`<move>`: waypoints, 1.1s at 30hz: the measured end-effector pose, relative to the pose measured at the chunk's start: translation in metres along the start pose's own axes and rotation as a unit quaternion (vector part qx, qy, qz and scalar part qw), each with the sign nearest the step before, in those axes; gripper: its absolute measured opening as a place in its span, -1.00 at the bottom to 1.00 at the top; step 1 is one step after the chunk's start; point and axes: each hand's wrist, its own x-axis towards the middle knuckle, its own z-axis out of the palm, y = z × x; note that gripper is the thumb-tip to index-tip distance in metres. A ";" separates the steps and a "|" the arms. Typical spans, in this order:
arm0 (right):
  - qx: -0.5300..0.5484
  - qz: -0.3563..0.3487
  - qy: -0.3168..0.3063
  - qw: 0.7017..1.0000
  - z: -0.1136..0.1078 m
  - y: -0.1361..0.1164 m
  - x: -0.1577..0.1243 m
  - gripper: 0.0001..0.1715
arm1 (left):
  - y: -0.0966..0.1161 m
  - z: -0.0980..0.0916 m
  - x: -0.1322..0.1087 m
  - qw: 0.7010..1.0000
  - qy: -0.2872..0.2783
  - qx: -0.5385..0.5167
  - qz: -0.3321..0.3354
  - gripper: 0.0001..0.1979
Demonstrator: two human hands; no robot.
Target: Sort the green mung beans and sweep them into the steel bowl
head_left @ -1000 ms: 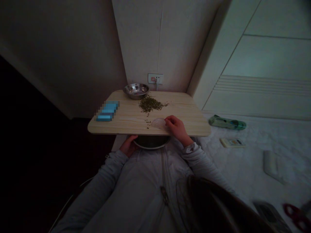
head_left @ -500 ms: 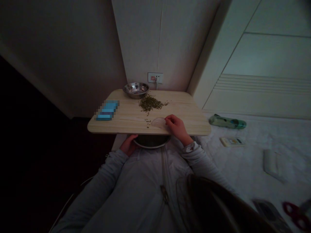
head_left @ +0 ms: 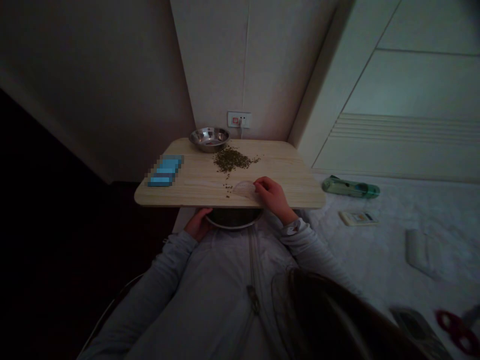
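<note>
On the light wooden table point(head_left: 288, 172) lies a heap of small greenish-brown beans or grains point(head_left: 232, 159), with a few strays nearer the front edge. My right hand point(head_left: 273, 195) is closed, thumb and fingers pinching a thin, translucent half-round sheet point(head_left: 245, 189) that rests low over the tabletop, right of those strays. Below the front edge, my left hand point(head_left: 198, 225) wraps the left side of a bowl point(head_left: 234, 228). Only the near rim and dark inside of this bowl show; the table covers the rest. The left fingers are partly hidden.
A shiny metal bowl point(head_left: 209, 140) stands at the table's back left, and a blurred-out blue item point(head_left: 165, 171) lies at the left. A wall socket point(head_left: 239, 120) holds a plug. On the white bedding right are a green pack point(head_left: 350, 187), a pale-cased phone-like object point(head_left: 359, 218) and red-handled scissors point(head_left: 455, 330).
</note>
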 end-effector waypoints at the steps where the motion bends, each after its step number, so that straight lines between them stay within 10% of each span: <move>1: 0.000 -0.001 0.001 1.000 0.000 0.000 0.000 -0.75 | 0.000 0.000 0.000 1.000 0.001 0.000 0.000 -0.85; 33: -0.009 0.012 0.012 1.000 -0.001 -0.003 -0.004 -0.71 | 0.001 0.003 -0.002 1.000 0.009 0.003 -0.002 -0.88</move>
